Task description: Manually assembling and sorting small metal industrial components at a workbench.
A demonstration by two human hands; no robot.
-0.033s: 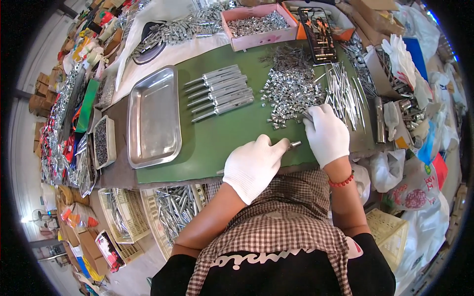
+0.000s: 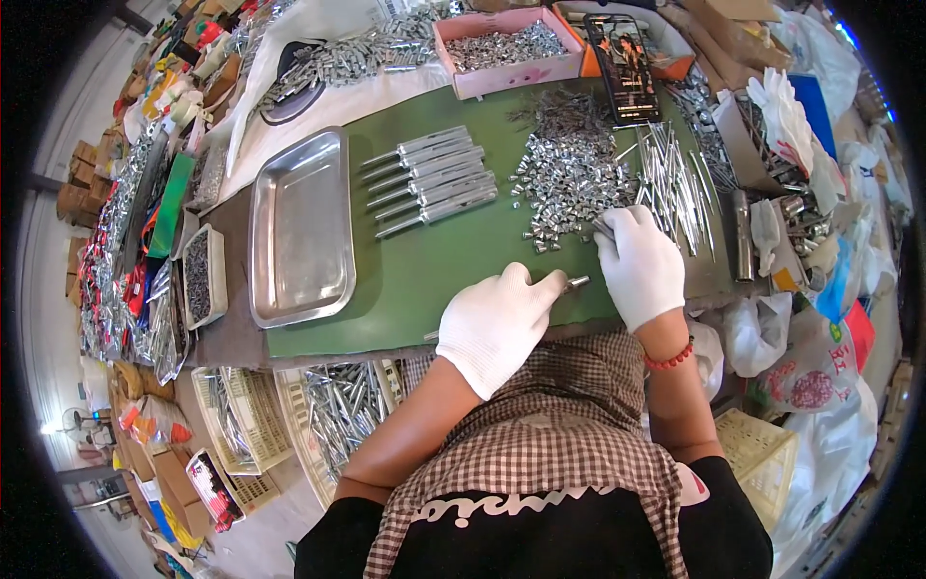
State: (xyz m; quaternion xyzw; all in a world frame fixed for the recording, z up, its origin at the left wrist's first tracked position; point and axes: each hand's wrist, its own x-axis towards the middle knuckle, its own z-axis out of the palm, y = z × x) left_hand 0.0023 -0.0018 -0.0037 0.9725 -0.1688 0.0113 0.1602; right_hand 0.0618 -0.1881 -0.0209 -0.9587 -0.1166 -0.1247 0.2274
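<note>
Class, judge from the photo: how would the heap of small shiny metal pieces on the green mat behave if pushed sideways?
The heap of small metal pieces would probably spread rather than slide together, since they lie loose. The pieces look rounded, so some may roll on the green mat. Being shiny, they are likely slippery to gloved fingers.

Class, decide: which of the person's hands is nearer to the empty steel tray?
Left. The left hand lies on the green mat just right of the steel tray; the right hand is farther right, by the heap of small metal parts.

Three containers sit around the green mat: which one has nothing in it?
The steel tray at the mat's left edge: its bottom is bare. The pink box at the top is full of small metal parts, and the small white tray further left holds dark pieces.
</note>
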